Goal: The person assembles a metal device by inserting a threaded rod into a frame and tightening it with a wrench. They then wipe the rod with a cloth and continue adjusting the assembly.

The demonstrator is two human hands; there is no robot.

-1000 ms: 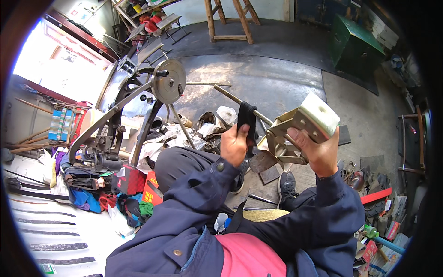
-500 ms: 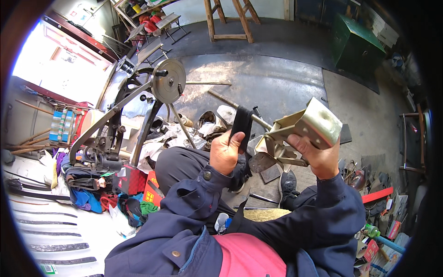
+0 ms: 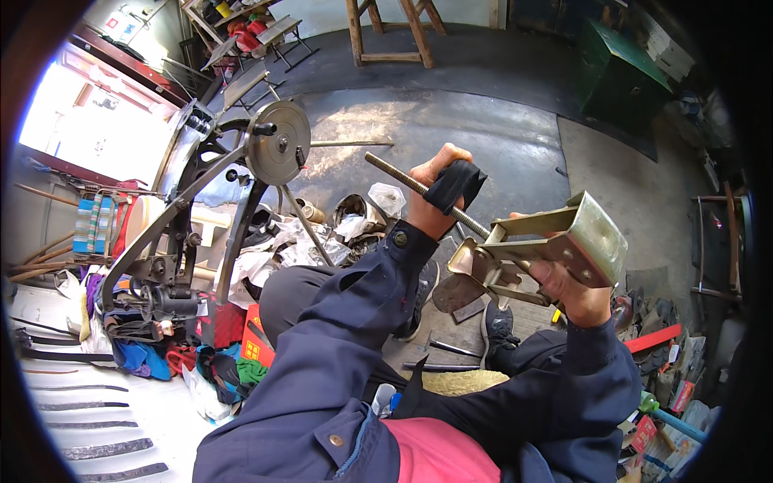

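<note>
In my right hand point(image 3: 568, 294) is a brass-coloured metal clamp-like device point(image 3: 597, 241), made of a U-shaped bracket with flat plates. A long threaded rod point(image 3: 390, 171) sticks out of it toward the upper left. My left hand point(image 3: 433, 181) is closed near the middle of the rod, gripping a black strip point(image 3: 459, 187) that passes over the rod; the strip's folded end shows beside my knuckles. A rounded dark plate point(image 3: 453, 294) sits at the device's lower left. My right fingertips are partly hidden behind the bracket.
A hand-wheel sewing machine point(image 3: 278, 143) stands on the left. Crumpled plastic and shoes point(image 3: 354, 216) lie beyond my left knee. Black strips point(image 3: 88, 405) rest on a white surface at lower left. A green cabinet point(image 3: 624, 72) and wooden stool point(image 3: 390, 58) stand farther back.
My left hand has moved up and right, from below the rod to over it, with the black strip now bunched in it. The device in my right hand has shifted slightly right and down.
</note>
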